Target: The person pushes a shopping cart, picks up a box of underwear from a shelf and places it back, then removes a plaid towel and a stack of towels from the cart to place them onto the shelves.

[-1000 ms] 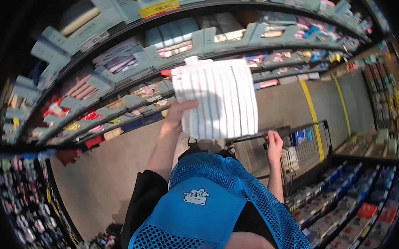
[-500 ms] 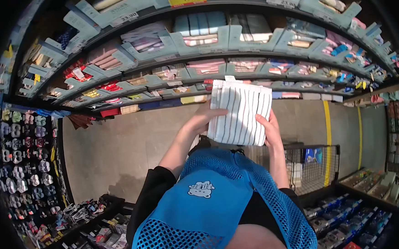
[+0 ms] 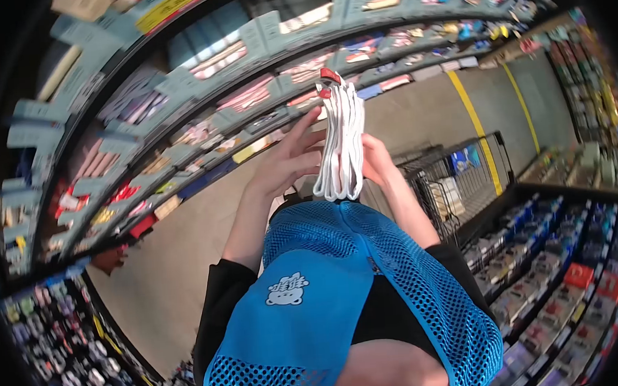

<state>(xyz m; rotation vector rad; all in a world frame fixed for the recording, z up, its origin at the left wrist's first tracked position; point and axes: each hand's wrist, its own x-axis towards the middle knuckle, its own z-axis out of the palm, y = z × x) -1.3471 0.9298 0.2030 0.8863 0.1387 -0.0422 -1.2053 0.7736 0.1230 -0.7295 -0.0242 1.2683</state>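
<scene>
A folded white cloth (image 3: 341, 141) stands on edge in front of my chest, its layered folds facing up and a red tag at its far end. To its left is my left hand (image 3: 296, 155), with the fingers spread and the fingertips close to the cloth's side. My right hand (image 3: 378, 159) grips the cloth from the right, its fingers mostly hidden behind the folds.
Shelves (image 3: 230, 67) of folded textiles curve across the front and left. A wire cart (image 3: 481, 172) holding packages stands at the right. Beyond it, yellow lines mark the floor (image 3: 424, 111). Racks of small goods (image 3: 540, 264) fill the lower right.
The cloth has turned from its broad striped face to its folded edge. My left hand has loosened and spread its fingers. The view has rotated, and the cart appears higher.
</scene>
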